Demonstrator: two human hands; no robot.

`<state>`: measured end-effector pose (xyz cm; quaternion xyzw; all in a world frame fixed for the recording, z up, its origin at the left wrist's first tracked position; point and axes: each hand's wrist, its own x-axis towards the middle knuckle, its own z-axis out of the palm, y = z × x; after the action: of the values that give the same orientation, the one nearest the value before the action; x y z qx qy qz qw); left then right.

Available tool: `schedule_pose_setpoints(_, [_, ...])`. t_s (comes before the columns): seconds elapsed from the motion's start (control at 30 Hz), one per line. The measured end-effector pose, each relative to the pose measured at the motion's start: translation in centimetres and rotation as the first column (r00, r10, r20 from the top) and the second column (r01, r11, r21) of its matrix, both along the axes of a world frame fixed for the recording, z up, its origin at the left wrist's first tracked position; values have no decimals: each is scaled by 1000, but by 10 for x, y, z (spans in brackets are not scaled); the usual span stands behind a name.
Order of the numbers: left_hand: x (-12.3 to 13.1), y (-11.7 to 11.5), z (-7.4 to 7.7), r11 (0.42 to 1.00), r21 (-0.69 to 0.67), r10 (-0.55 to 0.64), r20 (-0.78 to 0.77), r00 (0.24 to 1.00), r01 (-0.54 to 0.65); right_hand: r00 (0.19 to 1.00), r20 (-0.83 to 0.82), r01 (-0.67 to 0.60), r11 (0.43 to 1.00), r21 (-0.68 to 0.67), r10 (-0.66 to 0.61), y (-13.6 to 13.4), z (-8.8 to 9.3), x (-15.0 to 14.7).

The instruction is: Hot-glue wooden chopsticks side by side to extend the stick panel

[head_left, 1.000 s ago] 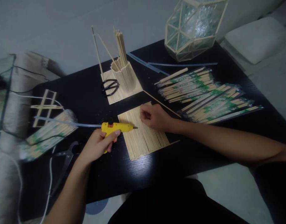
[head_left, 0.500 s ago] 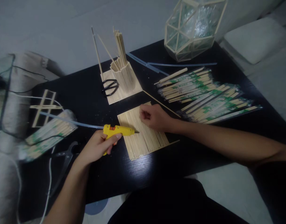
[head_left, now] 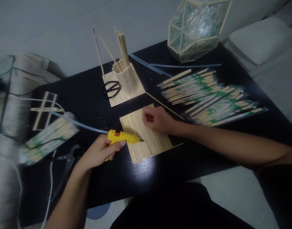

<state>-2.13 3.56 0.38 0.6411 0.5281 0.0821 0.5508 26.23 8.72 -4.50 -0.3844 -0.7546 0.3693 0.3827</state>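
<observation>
My left hand [head_left: 101,152] is wrapped round the handle of a yellow glue gun [head_left: 125,137], which has a clear glue stick [head_left: 86,127] sticking out of its back. The gun's nozzle points right, over a panel of wooden sticks laid side by side [head_left: 134,127]. On the right part of this panel rests my right hand [head_left: 157,120], its fingers curled in; whether it holds something small is hidden. One stick along the panel's front edge juts out to the right.
Behind the panel, a stick cup [head_left: 129,81] full of sticks stands on a wooden base beside black-handled scissors [head_left: 112,89]. Wrapped chopsticks [head_left: 208,95] lie right, a geometric frame [head_left: 193,35] behind them. Pliers [head_left: 67,159], a chopstick pack [head_left: 50,138] and cables lie left.
My left hand has moved the glue gun slightly right and toward me, with the nozzle tip now lower over the panel. My right hand has stayed in place.
</observation>
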Motion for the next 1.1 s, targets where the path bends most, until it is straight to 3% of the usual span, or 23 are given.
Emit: schedule_pose_setpoints(1.1, [-1,-4,-1,982,-75,-171,33,985,173,1000,27,1,999,-43,0,0,3,-1])
